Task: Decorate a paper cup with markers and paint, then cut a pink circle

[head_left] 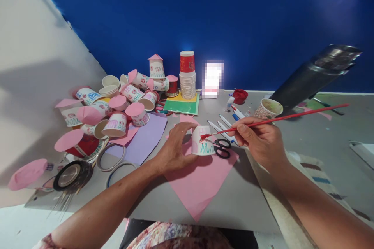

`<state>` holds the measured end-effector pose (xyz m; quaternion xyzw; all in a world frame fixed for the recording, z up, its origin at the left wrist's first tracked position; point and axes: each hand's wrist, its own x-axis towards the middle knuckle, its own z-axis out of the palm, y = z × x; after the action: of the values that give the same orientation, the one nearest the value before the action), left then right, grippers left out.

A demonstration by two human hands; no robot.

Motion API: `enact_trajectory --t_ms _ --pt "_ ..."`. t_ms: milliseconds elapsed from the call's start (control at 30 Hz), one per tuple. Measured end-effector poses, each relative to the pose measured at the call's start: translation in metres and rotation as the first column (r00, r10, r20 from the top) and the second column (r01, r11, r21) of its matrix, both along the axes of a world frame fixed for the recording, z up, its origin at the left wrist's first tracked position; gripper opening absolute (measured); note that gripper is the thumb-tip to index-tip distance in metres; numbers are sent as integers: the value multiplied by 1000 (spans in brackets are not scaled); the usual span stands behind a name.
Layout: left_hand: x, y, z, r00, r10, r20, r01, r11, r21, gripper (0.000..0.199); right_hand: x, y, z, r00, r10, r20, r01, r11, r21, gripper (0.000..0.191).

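Two hands work over the tabletop (152,198) in the head view. The left hand (178,146) has its grip clamped on a white paper cup (207,148), upside down above pink paper (201,186). The right hand (261,142) has its grip closed around a red brush (288,117), its tip at the cup's side. Black-handled scissors (222,148) lie just beside the cup.
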<state>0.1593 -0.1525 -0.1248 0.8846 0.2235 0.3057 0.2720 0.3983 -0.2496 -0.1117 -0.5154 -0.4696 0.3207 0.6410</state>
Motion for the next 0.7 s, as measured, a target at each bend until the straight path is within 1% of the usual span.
enact_trajectory --t_ms 133,433,633,700 --pt "0 -1 1 1000 8 -12 -8 1000 -6 59 -2 -1 2 1000 -10 20 10 1000 -2 28" --pt "1 -1 3 1000 -7 -16 7 1000 -13 61 -3 -2 4 1000 -23 2 23 1000 10 28" --pt "0 -1 2 1000 -8 -16 7 999 -38 63 -4 -2 4 998 -13 60 14 1000 -27 31" --pt "0 -1 1 1000 -6 -19 5 999 -49 63 -3 -1 4 998 -11 62 12 1000 -21 31"
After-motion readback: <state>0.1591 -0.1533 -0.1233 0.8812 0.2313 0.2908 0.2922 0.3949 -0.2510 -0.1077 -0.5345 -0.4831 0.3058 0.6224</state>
